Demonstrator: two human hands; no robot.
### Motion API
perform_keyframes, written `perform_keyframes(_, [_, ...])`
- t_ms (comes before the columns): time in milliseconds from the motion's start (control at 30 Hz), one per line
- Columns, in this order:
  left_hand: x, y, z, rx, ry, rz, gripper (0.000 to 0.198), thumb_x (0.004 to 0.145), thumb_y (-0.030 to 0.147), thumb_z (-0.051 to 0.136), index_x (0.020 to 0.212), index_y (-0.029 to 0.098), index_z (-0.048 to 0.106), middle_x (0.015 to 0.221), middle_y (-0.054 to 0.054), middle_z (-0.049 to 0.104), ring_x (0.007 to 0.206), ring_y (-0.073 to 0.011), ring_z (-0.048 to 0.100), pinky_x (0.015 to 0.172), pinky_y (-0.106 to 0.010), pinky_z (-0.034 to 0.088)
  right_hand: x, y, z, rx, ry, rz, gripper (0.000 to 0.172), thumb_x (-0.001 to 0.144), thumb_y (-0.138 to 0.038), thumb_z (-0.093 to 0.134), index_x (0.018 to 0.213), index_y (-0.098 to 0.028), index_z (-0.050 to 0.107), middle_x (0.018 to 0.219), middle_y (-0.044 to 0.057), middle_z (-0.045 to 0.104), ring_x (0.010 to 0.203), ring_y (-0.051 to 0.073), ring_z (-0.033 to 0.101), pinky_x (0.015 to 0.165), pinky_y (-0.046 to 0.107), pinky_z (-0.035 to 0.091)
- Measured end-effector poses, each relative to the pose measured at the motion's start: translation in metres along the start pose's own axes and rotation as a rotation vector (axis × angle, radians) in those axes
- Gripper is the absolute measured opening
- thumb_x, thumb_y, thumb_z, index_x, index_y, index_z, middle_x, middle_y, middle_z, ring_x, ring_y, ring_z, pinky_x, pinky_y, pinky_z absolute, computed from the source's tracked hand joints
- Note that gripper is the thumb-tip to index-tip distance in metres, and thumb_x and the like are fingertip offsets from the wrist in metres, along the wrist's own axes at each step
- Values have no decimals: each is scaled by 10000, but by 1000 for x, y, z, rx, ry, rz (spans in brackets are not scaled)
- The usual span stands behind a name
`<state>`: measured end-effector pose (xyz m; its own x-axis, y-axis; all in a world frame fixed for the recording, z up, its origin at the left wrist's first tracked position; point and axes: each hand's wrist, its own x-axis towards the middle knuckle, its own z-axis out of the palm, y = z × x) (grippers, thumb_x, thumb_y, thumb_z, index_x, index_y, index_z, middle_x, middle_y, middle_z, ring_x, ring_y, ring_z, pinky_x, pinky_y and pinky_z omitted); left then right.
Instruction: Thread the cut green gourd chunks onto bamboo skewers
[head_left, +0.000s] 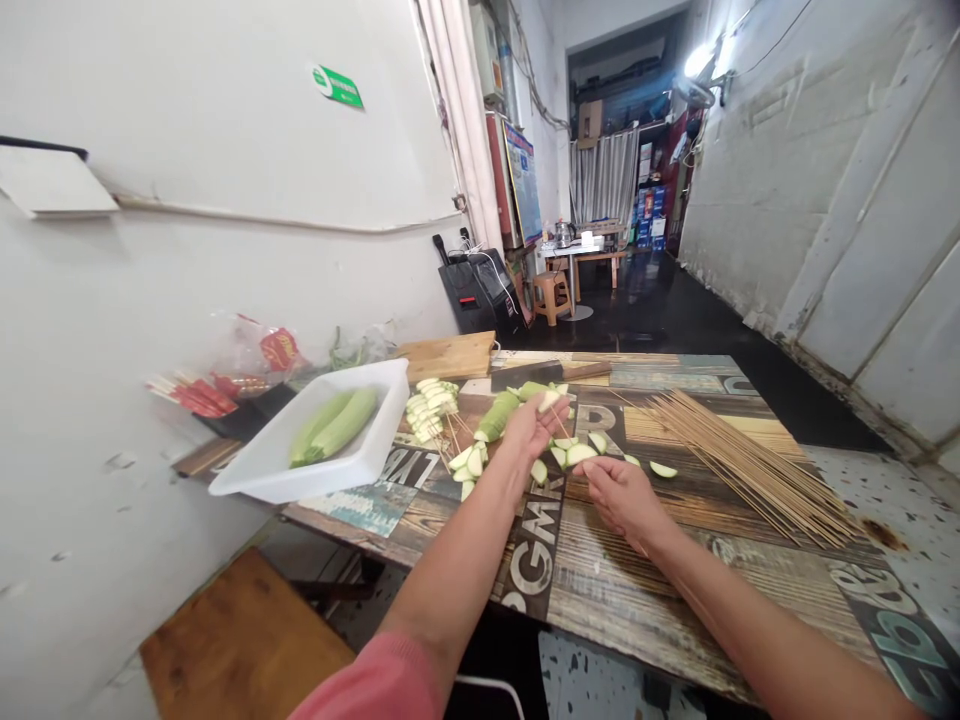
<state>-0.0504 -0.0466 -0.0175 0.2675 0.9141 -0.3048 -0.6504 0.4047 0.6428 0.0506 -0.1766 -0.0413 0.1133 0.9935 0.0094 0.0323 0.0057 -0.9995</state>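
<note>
My left hand (pixel 531 428) is closed round a pale green-edged zucchini slice (pixel 549 401) at its fingertips. Beside it, my right hand (pixel 616 490) pinches a thin wooden skewer (pixel 558 424) that slants up toward that slice. Cut slices (pixel 580 454) lie between and around the hands. A sliced zucchini (pixel 496 416) rests just left of my left hand. Farther left are skewered slices (pixel 432 408) in a pile. On the right side of the table lies a spread bundle of bare skewers (pixel 750 465).
A white tray (pixel 247 484) holds two whole zucchinis (pixel 335 425) at the left. Behind the slices are a knife (pixel 529 375) and a wooden board (pixel 448 354). Packaged items (pixel 214 395) sit at the far left; a wooden stool (pixel 247 640) stands below the table (pixel 600 590).
</note>
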Motion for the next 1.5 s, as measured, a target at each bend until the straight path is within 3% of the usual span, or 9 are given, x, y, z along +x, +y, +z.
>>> perform_keyframes(100, [-3,-6,3,36,-3,-24,114,826,158,519,912,84,535,878,-178,669,793,-216,670,739,-322,540,2,3,0,-474,145,-293,289,802,-344,415,659,-175,600,549,1,531,512,113,456,504,221,332])
perform_keyframes(200, [-5,-8,5,68,-22,-23,131,839,168,497,926,77,533,825,-165,674,745,-203,674,722,-311,542,1,4,-2,-684,185,-359,324,837,-307,358,698,-180,623,606,26,592,569,140,507,563,237,338])
perform_keyframes(567, [-14,-21,11,146,-124,-25,99,816,167,519,817,78,562,782,-147,677,752,-219,671,780,-356,522,9,6,-9,-623,241,-335,325,832,-309,355,783,-174,647,679,45,650,617,163,553,614,241,375])
perform_keyframes(833, [-24,-32,20,214,-161,-33,118,808,131,502,742,80,585,724,-119,673,721,-202,666,700,-321,538,11,3,-11,-628,305,-333,347,823,-328,355,766,-159,653,627,36,621,561,150,525,556,231,348])
perform_keyframes(967, [-24,-32,20,277,-147,34,159,819,226,528,784,92,607,724,-109,670,721,-201,659,700,-323,529,13,-1,-16,-607,320,-319,345,816,-335,368,779,-156,661,595,29,608,533,144,511,543,231,341])
perform_keyframes(1100, [-14,-28,8,546,-107,334,115,768,207,594,847,157,661,812,-81,675,842,-206,634,832,-330,478,17,-8,-33,-514,467,-306,351,807,-362,396,800,-146,671,553,22,582,508,139,489,534,236,345])
perform_keyframes(1233, [-8,-32,-4,845,-272,483,176,665,89,662,780,218,695,992,-53,658,1118,-209,500,1031,-303,298,24,-10,-50,-302,651,-258,406,810,-403,394,882,-104,659,482,-3,518,446,123,439,482,235,333])
perform_keyframes(1333, [-12,-42,-7,1112,-357,512,311,622,56,677,880,230,684,1070,-44,630,1177,-217,446,1053,-327,249,28,-9,-54,-189,693,-246,422,799,-412,405,904,-86,651,454,-23,480,420,112,408,451,229,322])
perform_keyframes(1500, [-17,-53,-2,1849,-391,741,394,741,210,597,1134,227,574,1106,-74,595,1091,-257,487,972,-437,293,29,-8,-51,-116,691,-236,394,783,-411,429,871,-99,654,437,-43,455,401,98,390,422,218,310])
